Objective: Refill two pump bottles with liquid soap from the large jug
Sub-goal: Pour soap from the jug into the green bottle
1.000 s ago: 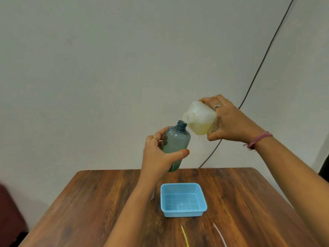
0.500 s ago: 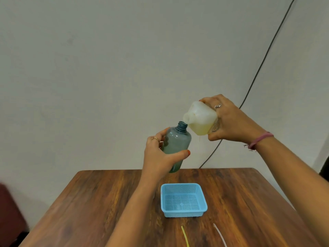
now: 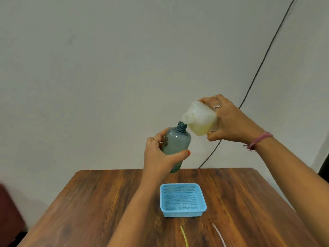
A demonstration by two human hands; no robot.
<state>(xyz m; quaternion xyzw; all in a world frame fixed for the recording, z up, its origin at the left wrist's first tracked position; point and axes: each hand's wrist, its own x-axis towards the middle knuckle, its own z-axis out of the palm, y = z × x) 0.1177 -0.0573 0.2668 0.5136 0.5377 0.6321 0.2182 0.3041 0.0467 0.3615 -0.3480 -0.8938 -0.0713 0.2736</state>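
While both forearms reach up and forward above the wooden table, the left hand grips the grey-blue bottle around its lower body, thumb across the front and fingers curled behind, so the bottle is held in the air above the table's far edge, tilted with its open neck leaning right. The right hand, wrist cocked and wearing a pink band, wraps closed fingers around the base end of the translucent jug, which lies tipped nearly sideways, its spout pointing left and just above the bottle's neck. Yellowish liquid pools in the jug's lower side. A blue mesh basket sits near the table's middle, with two thin tubes toward the near edge.
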